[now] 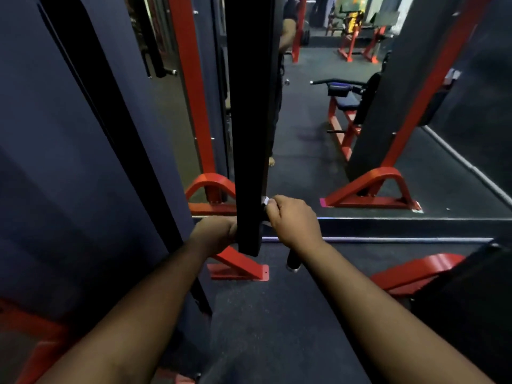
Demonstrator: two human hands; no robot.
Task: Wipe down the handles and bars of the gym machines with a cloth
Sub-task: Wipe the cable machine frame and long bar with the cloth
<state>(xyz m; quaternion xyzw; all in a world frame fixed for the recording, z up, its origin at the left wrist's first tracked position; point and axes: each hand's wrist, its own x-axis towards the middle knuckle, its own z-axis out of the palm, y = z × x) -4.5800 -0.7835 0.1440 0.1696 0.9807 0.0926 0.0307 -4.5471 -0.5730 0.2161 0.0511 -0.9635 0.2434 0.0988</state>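
A black padded bar of a gym machine hangs upright in the middle of the view, ending just above the floor. My left hand grips its lower end from the left. My right hand holds a small white cloth against the bar's right edge near the bottom. Most of the cloth is hidden in my fist. A short black handle with a metal end cap shows below my right wrist.
A red machine foot is bolted to the dark rubber floor just under the bar. A wall mirror ahead reflects red frames and a blue-padded bench. A dark panel stands at the left and a red-and-black machine at the right.
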